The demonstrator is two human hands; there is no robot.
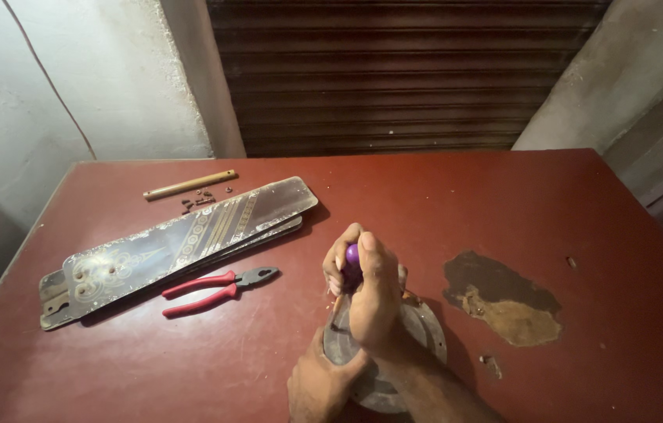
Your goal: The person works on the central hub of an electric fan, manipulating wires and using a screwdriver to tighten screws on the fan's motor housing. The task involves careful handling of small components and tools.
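**Head view: two hands work a screwdriver on a round metal part**

At far left on the red-brown table (pixel 504 196), a stack of dark fan blades (pixel 178 247) with gold patterning lies on a diagonal, rising toward the right. Behind it sit a thin wooden stick (pixel 189 185) and a few small screws (pixel 200 200). Just in front of the blades lie red-handled pliers (pixel 218 289), jaws pointing right.

Near the centre, the left hand (pixel 323 388) presses on the near edge of a round grey metal housing (pixel 417 329). The right hand (pixel 366 286) is clenched around a purple-handled screwdriver (pixel 352 266), which stands nearly upright, handle up, tip pointing down into the housing.

To the right, a worn patch (pixel 504 298) shows bare wood.
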